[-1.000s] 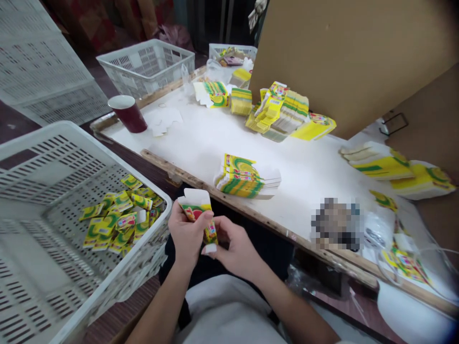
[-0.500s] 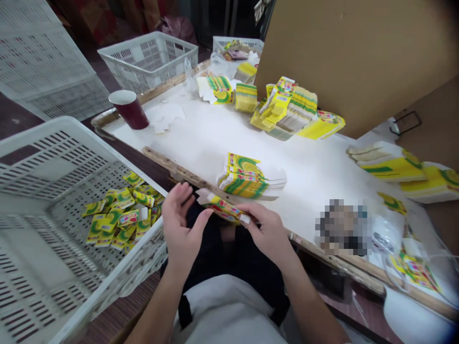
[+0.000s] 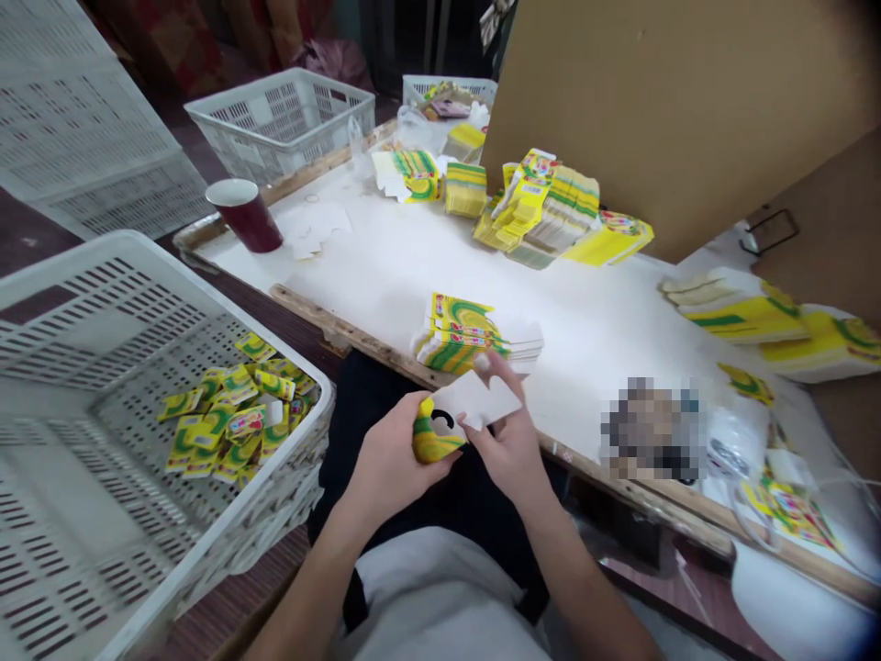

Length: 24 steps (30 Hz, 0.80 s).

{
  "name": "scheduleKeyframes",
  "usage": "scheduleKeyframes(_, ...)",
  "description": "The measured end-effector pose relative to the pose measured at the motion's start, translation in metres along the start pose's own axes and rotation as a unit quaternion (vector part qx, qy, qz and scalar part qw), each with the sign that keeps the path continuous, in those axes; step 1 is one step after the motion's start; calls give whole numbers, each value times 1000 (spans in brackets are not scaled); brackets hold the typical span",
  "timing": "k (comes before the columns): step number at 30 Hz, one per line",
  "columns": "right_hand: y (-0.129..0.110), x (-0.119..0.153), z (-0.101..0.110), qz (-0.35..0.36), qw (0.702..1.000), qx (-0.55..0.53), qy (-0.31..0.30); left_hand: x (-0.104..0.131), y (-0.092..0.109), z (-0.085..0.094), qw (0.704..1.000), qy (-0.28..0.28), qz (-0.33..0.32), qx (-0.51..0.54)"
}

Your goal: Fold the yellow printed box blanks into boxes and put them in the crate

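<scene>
Between my hands, over my lap at the table's front edge, is a small yellow-and-green carton (image 3: 435, 442), squeezed open with white flaps at its end. My left hand (image 3: 394, 454) is closed round the carton's body. The fingers and thumb of my right hand (image 3: 507, 445) pinch the white flaps. Just beyond, a stack of flat cartons (image 3: 458, 330) lies on the white table (image 3: 358, 285). To my left, a white plastic crate (image 3: 275, 500) holds several small folded cartons (image 3: 227, 422).
A dark red cup (image 3: 251, 220) stands at the table's left, beside white paper scraps (image 3: 317, 229). More carton stacks (image 3: 551, 211) lie at the back before a large cardboard sheet (image 3: 674, 119), and others (image 3: 743, 308) at right. Another crate (image 3: 282, 119) is behind.
My left hand, open and apart before, has closed on the carton. The carton has turned and been squeezed open, its white flaps now facing up. My right hand has shifted onto the flaps.
</scene>
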State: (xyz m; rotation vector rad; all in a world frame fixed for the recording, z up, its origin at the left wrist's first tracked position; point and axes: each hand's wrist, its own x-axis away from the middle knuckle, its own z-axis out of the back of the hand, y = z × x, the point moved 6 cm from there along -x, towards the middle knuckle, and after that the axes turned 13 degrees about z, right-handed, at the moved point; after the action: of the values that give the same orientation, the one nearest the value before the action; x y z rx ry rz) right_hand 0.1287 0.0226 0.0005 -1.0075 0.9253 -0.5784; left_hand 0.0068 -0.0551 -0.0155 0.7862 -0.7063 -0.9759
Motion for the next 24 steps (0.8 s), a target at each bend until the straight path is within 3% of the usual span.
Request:
scheduleKeyframes(4, 11, 6, -28, -125, 960, -235, -82, 8, 13, -7, 995, 16, -95, -21)
scheduleKeyframes(7, 16, 5, -33, -149, 945, -285, -65, 11, 14, -7, 990, 51, -126, -22)
scheduleKeyframes(9, 20, 6, -32, -155, 947, -276, -52, 11, 13, -6, 990, 64, -124, -19)
scheduleKeyframes(12, 18, 8, -30, -134, 956, -249, -80, 7, 7, -6, 996, 36, -75, -14)
scheduleKeyframes(15, 3, 9, -29, -43, 977, -142, -156, 3, 0, -9, 1000, 9, -26, -1)
scheduleKeyframes(17, -4, 9, -29, 25, 981, -45, -188, 0, -2, -7, 999, 37, -31, 9)
scheduleKeyframes(19, -6, 6, -25, 61, 983, 11, -173, 0, -1, -3, 994, 92, -60, 4)
scheduleKeyframes(21, -1, 1, -18, 58, 991, 27, -116, -1, -1, 1, 987, 142, -74, -23)
scheduleKeyframes(24, 7, -3, -8, 48, 996, 44, -68, -4, -5, 7, 985, 150, -49, -64)
